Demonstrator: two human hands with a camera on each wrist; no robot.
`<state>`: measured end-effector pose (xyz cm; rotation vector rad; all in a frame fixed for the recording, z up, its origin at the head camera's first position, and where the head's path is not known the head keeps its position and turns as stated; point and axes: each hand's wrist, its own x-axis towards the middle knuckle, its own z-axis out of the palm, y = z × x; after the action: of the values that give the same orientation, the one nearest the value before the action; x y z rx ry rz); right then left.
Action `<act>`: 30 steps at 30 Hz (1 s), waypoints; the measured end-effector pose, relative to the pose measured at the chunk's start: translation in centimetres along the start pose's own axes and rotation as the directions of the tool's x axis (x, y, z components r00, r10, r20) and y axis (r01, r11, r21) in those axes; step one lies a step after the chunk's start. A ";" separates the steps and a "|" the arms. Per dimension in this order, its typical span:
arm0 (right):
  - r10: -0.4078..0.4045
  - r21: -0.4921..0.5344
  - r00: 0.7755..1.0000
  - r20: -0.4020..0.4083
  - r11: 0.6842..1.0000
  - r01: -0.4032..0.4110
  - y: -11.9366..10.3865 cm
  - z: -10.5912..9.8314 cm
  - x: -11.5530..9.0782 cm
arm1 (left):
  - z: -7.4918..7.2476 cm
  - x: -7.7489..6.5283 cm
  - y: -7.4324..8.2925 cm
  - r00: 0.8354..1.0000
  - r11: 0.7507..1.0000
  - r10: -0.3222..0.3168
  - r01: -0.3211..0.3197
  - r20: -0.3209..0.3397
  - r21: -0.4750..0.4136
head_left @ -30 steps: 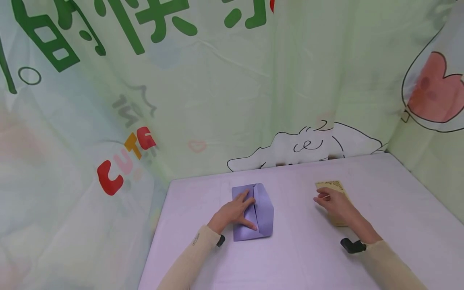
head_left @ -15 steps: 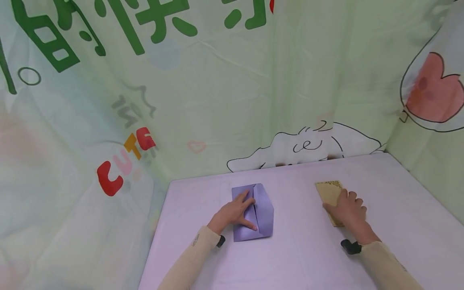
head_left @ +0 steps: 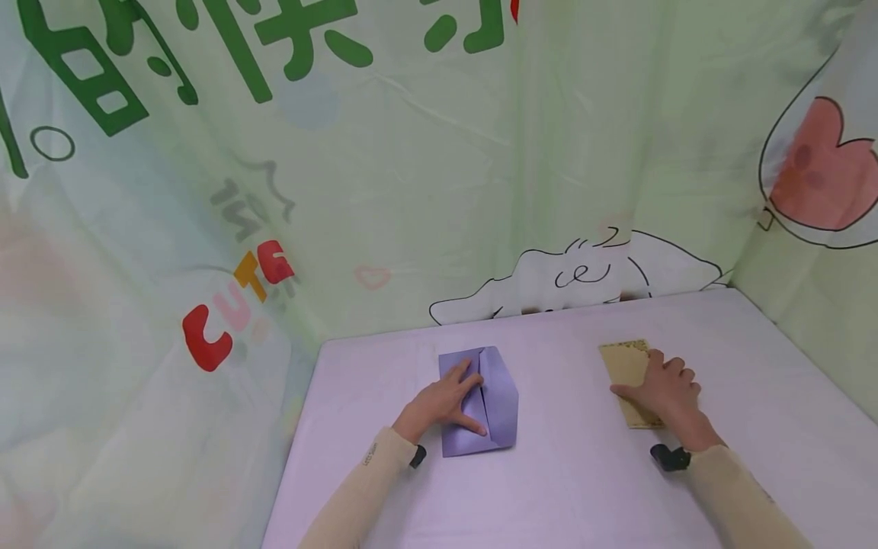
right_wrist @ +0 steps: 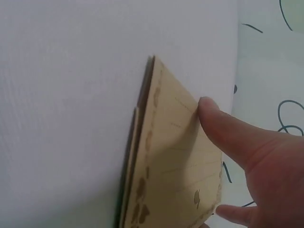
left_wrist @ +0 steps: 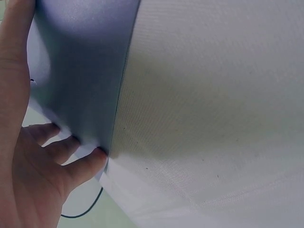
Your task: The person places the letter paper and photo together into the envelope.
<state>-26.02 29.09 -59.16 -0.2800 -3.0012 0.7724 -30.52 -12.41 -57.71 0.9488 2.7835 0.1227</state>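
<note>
A purple envelope (head_left: 503, 400) lies on the table, its pointed flap side toward the right. My left hand (head_left: 442, 400) rests on it with thumb and fingers spread apart. In the left wrist view the fingertips (left_wrist: 90, 164) touch the envelope close to its edge. To the right is a tan paper card (head_left: 627, 367) with a printed border. My right hand (head_left: 671, 390) spans it, thumb at the left edge and fingers at the right, holding it by the sides. The right wrist view shows faint printed lines on the card (right_wrist: 175, 161) and another layer beneath it.
A pale lilac cloth covers the table (head_left: 549, 488). Behind it hangs a light green printed curtain (head_left: 439, 191), with more curtain on the left and right sides. A dark wrist strap piece (head_left: 668, 459) sits at the right cuff.
My right hand has swung from above the card's middle to its right side and spread across it. The card has shifted very slightly. The left hand and envelope stay put.
</note>
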 end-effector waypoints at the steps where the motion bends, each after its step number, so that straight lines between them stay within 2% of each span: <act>1: -0.001 0.010 1.000 0.002 1.000 0.001 0.1 -0.1 0.1 | 0.0 0.0 0.0 1.000 1.000 -0.001 0.001 0.002 -0.002; 7: -0.029 0.071 0.999 0.039 0.997 0.026 0.9 -0.7 0.3 | 0.2 0.1 0.0 1.000 1.000 -0.002 0.002 0.002 -0.009; 15: -0.129 0.136 0.990 0.054 0.983 0.120 2.9 -1.2 0.9 | 0.2 0.1 -0.1 1.000 1.000 -0.008 0.008 -0.004 -0.008; 22: -0.045 0.240 0.995 0.092 0.971 0.022 3.5 -1.9 0.6 | 0.3 -0.1 -0.1 1.000 1.000 -0.006 0.006 -0.010 -0.011; 30: -0.035 0.254 0.997 0.067 0.967 0.017 3.8 -1.9 0.6 | 0.5 0.1 -0.1 1.000 1.000 0.003 -0.003 -0.016 -0.005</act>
<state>-25.81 33.37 -59.37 -0.2080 -2.9171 1.1725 -30.61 -12.43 -58.28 0.9556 2.7950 0.1385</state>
